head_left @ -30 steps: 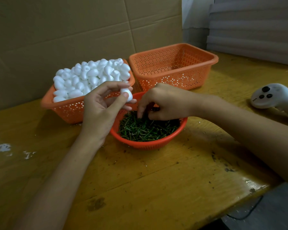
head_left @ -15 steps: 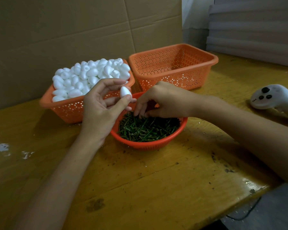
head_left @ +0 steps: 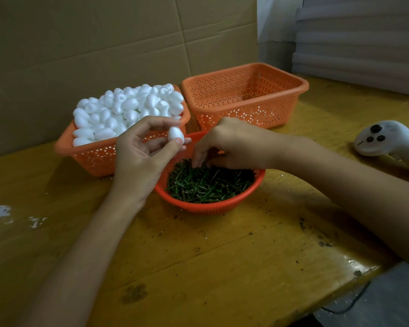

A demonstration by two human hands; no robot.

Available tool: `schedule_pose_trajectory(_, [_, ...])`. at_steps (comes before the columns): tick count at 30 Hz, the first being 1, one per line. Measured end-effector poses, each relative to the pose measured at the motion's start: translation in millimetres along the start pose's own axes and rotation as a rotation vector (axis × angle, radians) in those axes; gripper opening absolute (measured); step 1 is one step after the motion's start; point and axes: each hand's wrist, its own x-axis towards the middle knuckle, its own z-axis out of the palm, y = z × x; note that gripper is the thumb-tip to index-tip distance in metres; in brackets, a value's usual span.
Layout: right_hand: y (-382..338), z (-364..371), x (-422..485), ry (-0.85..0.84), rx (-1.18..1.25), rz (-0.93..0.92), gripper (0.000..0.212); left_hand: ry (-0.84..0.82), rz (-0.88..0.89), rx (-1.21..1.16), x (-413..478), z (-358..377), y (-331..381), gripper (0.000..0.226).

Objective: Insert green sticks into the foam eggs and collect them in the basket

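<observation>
My left hand (head_left: pixel 137 156) holds one white foam egg (head_left: pixel 175 135) between thumb and fingertips, just above the left rim of the round orange bowl (head_left: pixel 213 208). The bowl is full of short green sticks (head_left: pixel 208 185). My right hand (head_left: pixel 234 142) reaches down into it, its curled fingertips pinching at a green stick on the far left of the pile; the stick itself is mostly hidden by the fingers. Behind, at the left, an orange basket (head_left: pixel 92 154) is heaped with foam eggs (head_left: pixel 128 109). An empty orange basket (head_left: pixel 246 100) stands at the back right.
A white hand controller (head_left: pixel 387 140) lies on the wooden table (head_left: pixel 222 256) at the right. A cardboard wall (head_left: pixel 104 43) closes off the back. The table's front right corner drops off to a grey floor with a cable.
My left hand turned the egg upright and brought it a little nearer the bowl. My right hand rose slightly from the sticks, then its fingertips dipped back into the pile's far left part.
</observation>
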Motion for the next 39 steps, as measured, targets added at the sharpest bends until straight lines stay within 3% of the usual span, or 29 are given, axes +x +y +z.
schedule_pose_trajectory(13, [2.6,2.3,-2.2,0.052,-0.155,-0.060,0.020,0.011,-0.011,0.021,-1.6,-0.1,0.2,0.027])
schedule_pose_trajectory(39, [-1.7,2.5,1.3,0.057,-0.191,-0.009,0.022,0.010,-0.024,0.029,-2.1,1.0,-1.6,0.027])
